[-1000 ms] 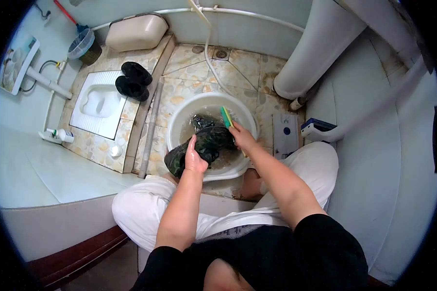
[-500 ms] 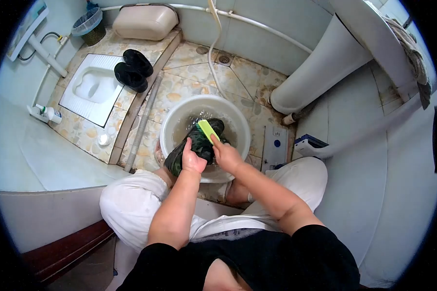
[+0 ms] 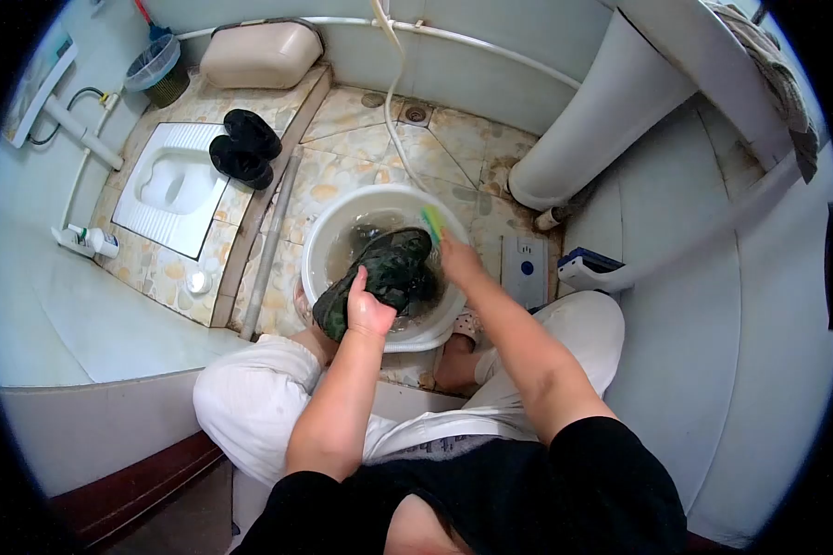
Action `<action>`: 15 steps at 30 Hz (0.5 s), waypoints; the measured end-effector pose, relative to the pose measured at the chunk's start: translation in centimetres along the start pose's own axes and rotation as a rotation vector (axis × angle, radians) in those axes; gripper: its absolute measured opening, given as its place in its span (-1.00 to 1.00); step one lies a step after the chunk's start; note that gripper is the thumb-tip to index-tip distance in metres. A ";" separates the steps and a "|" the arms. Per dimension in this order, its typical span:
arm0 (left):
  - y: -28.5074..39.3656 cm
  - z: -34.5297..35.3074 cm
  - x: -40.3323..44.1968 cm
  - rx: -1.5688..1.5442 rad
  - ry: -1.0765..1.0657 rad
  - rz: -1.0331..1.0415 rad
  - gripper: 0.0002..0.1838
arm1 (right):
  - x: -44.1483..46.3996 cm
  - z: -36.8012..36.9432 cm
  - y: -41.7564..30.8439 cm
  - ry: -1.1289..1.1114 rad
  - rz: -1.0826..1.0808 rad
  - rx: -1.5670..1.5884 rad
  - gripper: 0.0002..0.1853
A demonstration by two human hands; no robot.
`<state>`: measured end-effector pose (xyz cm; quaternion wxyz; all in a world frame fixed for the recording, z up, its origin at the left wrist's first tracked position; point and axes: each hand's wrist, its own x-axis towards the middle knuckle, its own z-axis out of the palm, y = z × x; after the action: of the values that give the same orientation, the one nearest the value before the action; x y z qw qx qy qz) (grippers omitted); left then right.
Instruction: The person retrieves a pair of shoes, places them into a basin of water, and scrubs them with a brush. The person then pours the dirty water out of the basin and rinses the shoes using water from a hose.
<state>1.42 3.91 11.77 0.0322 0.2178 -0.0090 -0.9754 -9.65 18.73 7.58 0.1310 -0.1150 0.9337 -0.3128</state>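
Observation:
A dark green camouflage shoe (image 3: 384, 273) is held over a white basin (image 3: 315, 245) of murky water (image 3: 347, 240). My left hand (image 3: 370, 310) grips its near side, thumb up along the edge. My right hand (image 3: 458, 262) is closed on a yellow-green scrub brush (image 3: 432, 225), tilted at the basin's right side. The brush is apart from the shoe, just past its far end. Another dark piece lies partly in the water at the right, mostly hidden behind the shoe.
A pale hose (image 3: 396, 111) runs down behind the basin. Black shoes (image 3: 243, 148) rest on the step beside the squat toilet (image 3: 168, 180). A white pedestal (image 3: 602, 111) stands at the right, with a long-handled blue-and-white brush (image 3: 590, 268) below it. A bin (image 3: 160, 69) is at far left.
My right hand has lifted the brush off the shoe and moved it right, to the basin's side. My left hand stays on the shoe. The view has shifted slightly.

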 end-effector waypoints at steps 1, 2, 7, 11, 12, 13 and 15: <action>0.4 0.4 -0.1 -0.008 0.004 0.011 -0.54 | 1.6 1.4 2.8 0.146 -0.047 0.199 -0.55; 1.0 0.6 0.0 0.008 -0.039 0.016 -0.54 | 1.6 0.3 1.5 0.153 -0.055 0.201 -0.55; 0.0 0.3 0.1 -0.009 -0.037 -0.041 -0.56 | -0.8 -3.9 -4.2 -0.164 0.382 1.054 -0.45; -0.3 -0.2 -0.1 0.192 0.005 -0.027 -0.57 | -0.6 -4.7 -5.7 -0.220 0.381 0.884 -0.41; -0.5 -0.2 -0.2 0.264 0.024 -0.005 -0.57 | -0.6 -4.4 -6.0 -0.183 0.215 0.805 -0.41; -0.6 -0.2 -0.2 0.257 0.025 -0.001 -0.57 | -0.5 -4.2 -6.2 -0.149 0.177 0.726 -0.43; -0.5 0.2 0.0 0.219 0.008 0.014 -0.57 | -0.4 -3.9 -6.9 -0.075 0.109 0.560 -0.45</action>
<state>1.32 4.46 11.90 0.0151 0.2240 -0.1171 -0.9674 -9.63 15.61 14.91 0.2088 -0.0356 0.8101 -0.5467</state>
